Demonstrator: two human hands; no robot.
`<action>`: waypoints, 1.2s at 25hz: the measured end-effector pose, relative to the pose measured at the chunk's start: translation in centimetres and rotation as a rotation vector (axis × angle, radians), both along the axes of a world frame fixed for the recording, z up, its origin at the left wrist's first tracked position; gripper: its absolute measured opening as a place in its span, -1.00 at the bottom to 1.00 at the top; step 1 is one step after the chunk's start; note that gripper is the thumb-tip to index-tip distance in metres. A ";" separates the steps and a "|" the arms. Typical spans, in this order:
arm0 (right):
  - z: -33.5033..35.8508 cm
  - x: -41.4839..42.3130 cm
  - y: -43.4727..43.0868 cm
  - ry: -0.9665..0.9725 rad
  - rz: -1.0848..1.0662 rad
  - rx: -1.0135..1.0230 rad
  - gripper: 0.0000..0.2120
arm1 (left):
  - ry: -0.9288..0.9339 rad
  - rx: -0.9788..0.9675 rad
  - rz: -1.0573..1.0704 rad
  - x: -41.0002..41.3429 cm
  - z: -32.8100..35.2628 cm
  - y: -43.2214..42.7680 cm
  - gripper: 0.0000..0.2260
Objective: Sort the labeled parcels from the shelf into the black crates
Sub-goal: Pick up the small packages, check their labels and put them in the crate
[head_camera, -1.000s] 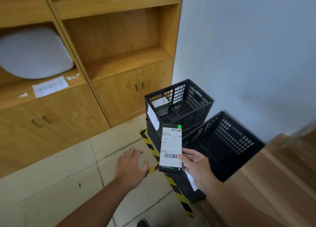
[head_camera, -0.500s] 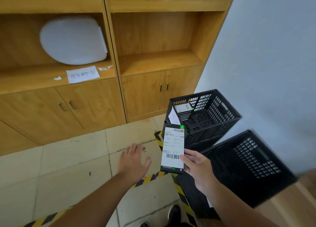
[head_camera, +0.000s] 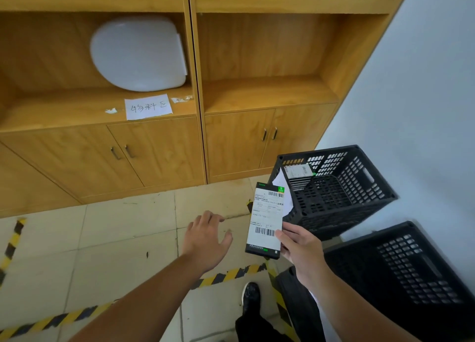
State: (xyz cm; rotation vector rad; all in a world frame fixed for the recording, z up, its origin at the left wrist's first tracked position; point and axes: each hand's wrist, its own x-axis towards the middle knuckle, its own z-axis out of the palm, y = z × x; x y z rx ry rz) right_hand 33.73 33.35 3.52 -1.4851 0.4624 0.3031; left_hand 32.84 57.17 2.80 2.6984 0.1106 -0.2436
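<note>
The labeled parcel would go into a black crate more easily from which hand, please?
Right: the right hand holds the labeled parcel beside the black crate; the left hand is empty and farther away.

The parcel (head_camera: 265,219) in my right hand (head_camera: 299,246) is matt black with a smooth paper label (head_camera: 268,209). The far crate (head_camera: 341,220) beyond it and the near crate (head_camera: 416,272) to its right are matt black plastic. Past my left hand (head_camera: 207,241): dull scuffed floor tiles (head_camera: 115,228), smooth wood-grain cabinet (head_camera: 159,151).
</note>
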 end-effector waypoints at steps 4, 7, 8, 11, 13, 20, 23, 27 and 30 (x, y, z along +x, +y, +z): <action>-0.5 4.7 -0.4 0.008 0.050 0.039 -0.78 | 0.029 0.005 0.042 4.1 0.3 -0.9 -0.58; -0.8 8.5 -1.0 0.004 0.088 0.031 -0.75 | 0.026 0.035 0.033 7.4 0.7 -2.0 -0.57; -0.8 9.8 -1.3 0.004 0.099 0.027 -0.73 | 0.028 0.045 0.033 8.6 0.9 -2.4 -0.57; -1.1 13.2 -2.0 0.011 0.118 0.013 -0.73 | 0.044 0.078 0.055 11.5 1.2 -3.0 -0.56; -1.1 15.2 -2.6 0.014 0.128 0.014 -0.74 | 0.046 0.091 0.074 13.2 1.4 -3.3 -0.56; -1.0 21.7 -2.6 0.010 0.158 -0.004 -0.73 | 0.034 0.094 0.112 18.4 2.2 -3.1 -0.57; -1.2 24.5 -1.9 0.011 0.163 -0.005 -0.74 | 0.043 0.088 0.105 21.3 1.9 -2.2 -0.58; -1.6 28.4 -0.6 0.001 0.155 -0.026 -0.75 | 0.048 0.078 0.066 25.9 1.2 -0.7 -0.58; -2.0 32.4 0.8 -0.005 0.122 -0.043 -0.76 | 0.043 0.078 0.010 30.9 0.6 1.3 -0.59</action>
